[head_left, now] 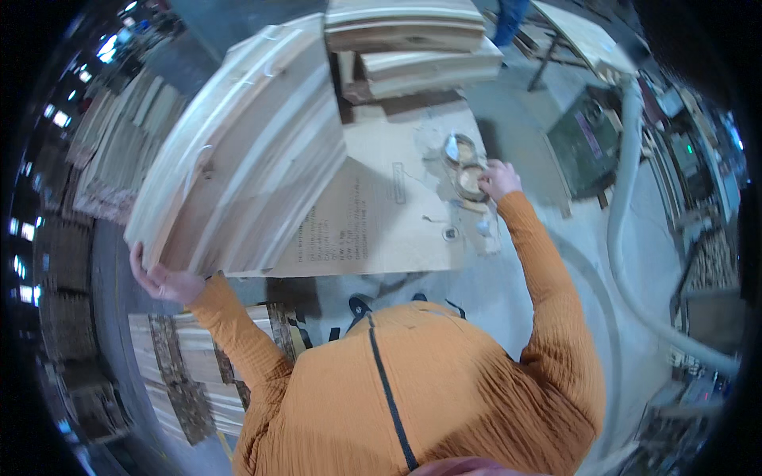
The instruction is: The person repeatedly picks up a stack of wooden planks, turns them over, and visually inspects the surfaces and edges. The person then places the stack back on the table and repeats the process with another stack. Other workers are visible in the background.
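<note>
A wide striped wooden panel, made of joined strips, stands tilted over the left part of a cardboard-covered work surface. My left hand grips its near lower corner, with the thumb and fingers around the edge. On the right side of the cardboard, two small round tins sit touching each other, with pale, paste-like stuff in them. My right hand is at the nearer tin, fingers bent together over its rim. Whatever is between those fingertips is hidden.
Thick wooden panels are stacked at the far edge of the surface. More boards are piled at the left, and others lie low beside my left arm. A pale hose curves across the right, near a dark green box. Another person's leg shows beyond.
</note>
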Demonstrator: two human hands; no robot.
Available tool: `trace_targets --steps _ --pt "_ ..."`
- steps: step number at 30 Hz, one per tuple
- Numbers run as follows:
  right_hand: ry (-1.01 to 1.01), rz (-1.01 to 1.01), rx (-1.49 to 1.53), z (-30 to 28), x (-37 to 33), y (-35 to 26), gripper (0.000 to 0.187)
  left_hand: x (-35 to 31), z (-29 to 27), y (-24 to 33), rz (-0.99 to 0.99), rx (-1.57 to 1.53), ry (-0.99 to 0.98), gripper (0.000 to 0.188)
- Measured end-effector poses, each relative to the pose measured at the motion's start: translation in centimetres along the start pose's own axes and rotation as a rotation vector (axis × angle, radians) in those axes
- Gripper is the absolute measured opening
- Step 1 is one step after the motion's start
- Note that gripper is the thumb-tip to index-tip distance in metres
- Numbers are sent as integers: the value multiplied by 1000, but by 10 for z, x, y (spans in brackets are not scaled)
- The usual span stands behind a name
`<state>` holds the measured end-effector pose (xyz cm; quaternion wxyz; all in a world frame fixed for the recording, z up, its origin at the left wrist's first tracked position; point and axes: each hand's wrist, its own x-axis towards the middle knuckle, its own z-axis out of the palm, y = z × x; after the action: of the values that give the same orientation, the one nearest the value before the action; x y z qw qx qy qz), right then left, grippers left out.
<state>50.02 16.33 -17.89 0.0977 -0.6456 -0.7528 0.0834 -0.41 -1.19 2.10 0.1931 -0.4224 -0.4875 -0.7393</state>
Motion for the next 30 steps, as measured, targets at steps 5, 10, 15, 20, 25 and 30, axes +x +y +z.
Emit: trace_targets --steps 5,10,15,20,25,30 --pt "-150 87 -315 -22 6 -31 24 -4 -8 -8 46 5 -31 44" --pt "-200 55 -466 -22 13 -42 26 -9 -14 -2 55 -66 -86 46" --pt "-318 5 -522 -19 20 -50 28 -13 -11 7 4 -64 -61 46" --pt "-254 -17 -449 -21 24 -36 31 -18 -4 13 51 -65 -34 47" --pt "-45 -89 -6 -90 51 -83 22 -27 -10 27 95 8 -33 48" --pt "215 -552 753 -162 85 -151 20 -41 -10 32 126 5 -18 48"
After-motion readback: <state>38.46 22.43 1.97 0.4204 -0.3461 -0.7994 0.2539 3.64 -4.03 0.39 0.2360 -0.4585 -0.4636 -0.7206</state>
